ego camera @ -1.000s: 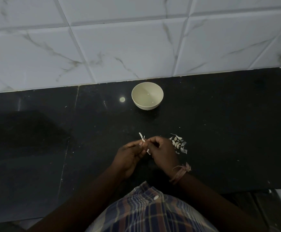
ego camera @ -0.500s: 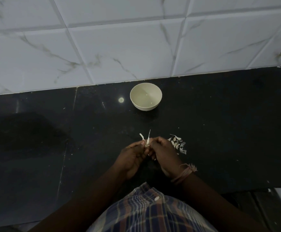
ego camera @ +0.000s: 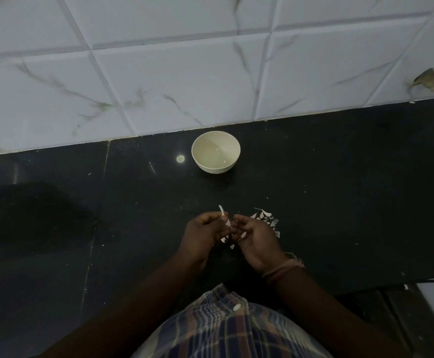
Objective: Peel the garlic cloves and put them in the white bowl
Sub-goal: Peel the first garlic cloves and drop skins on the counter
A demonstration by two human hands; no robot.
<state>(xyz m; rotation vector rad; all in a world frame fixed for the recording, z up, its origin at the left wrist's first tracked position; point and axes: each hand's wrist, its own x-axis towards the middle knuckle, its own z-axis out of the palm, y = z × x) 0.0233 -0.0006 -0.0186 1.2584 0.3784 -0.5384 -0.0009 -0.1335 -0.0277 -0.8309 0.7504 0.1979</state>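
On the dark tabletop (ego camera: 55, 228), a small round spot of reflected light (ego camera: 180, 158) glints at about nine o'clock from the white bowl (ego camera: 215, 152), which stands upright near the tiled wall (ego camera: 159, 73), well apart from the hands at twelve o'clock of them. The left hand (ego camera: 203, 235) sits over the tabletop with its fingers (ego camera: 222, 223) curled in, pinching a garlic clove (ego camera: 226, 223) whose papery skin (ego camera: 221, 209) sticks up toward twelve o'clock. The clove itself is mostly hidden, so how much of it is peeled I cannot tell. Just beside it, the right hand (ego camera: 253, 240) faces palm-inward, fingers bent and loosely curled, the fingertips meeting the clove; a few white flakes show below, between the two hands. A thread band (ego camera: 284, 267) circles the right wrist. At two o'clock from the right hand a small heap of peelings (ego camera: 265, 219) lies on the tabletop. A checked shirt (ego camera: 226, 326) fills the bottom edge at six o'clock.
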